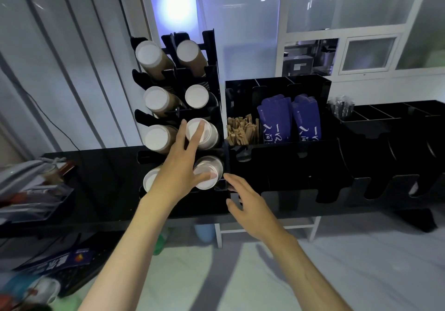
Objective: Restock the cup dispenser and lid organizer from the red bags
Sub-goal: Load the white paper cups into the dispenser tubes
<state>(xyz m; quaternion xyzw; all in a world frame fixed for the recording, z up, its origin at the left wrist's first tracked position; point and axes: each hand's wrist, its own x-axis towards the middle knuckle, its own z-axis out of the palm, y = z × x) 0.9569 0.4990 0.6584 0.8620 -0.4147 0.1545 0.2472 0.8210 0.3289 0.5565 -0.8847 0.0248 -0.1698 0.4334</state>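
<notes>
Head view looks down on the tall black slotted cup dispenser (212,53), which serves as the landmark here. It has two columns of four slots, and every slot shows the white bottom of a stacked row of paper cups, so the cup side looks largely stocked.

Left hand (178,166) lies spread over the lower right slots, its straight fingers resting on the third-row white cup stack (204,135) and its thumb against the bottom-row white cup stack (208,172); I judge it is pressing these home, not gripping them. Right hand (245,202) hovers relaxed and holding nothing, just beside the dispenser's lower right corner.

Immediately right of the dispenser stands the black compartmented organizer box (310,86), holding brown wooden stirrers (243,131) and blue printed paper sleeves (289,120). Further right of the dispenser sits the long black curved-slot lid organizer (385,127); its visible slots look dark and I can make out no lids in them, so that half appears to be left. No red bag can be clearly made out, though a blurred red patch shows far below and left of the dispenser.
</notes>
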